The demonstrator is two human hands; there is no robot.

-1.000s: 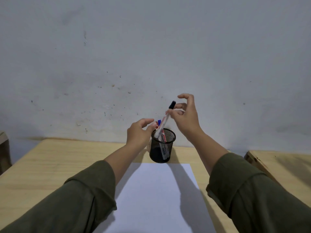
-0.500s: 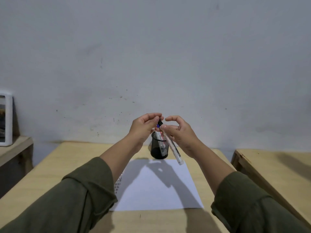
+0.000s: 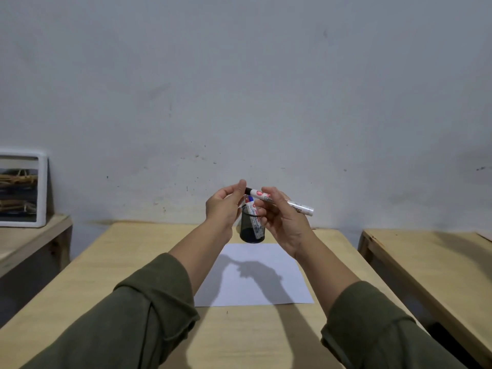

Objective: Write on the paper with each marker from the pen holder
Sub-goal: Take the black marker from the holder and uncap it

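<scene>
My right hand (image 3: 285,222) holds a white marker (image 3: 298,206) with a black cap, lying nearly level above the pen holder. My left hand (image 3: 225,206) pinches the black cap end (image 3: 249,190) of that marker. Behind my hands, a black mesh pen holder (image 3: 251,230) stands at the far edge of the white paper (image 3: 266,286). Another marker with a blue cap (image 3: 249,202) sticks up out of the holder. The paper lies flat on the wooden table (image 3: 127,262), with my hands' shadow across it.
A second wooden table (image 3: 426,257) stands to the right across a narrow gap. A low wooden shelf (image 3: 32,235) at the left carries a white framed box (image 3: 24,190). A grey wall rises right behind the table.
The marker has been lifted out of the holder and turned from steeply tilted to nearly level. My left hand has come onto its cap end. The camera view has pulled back.
</scene>
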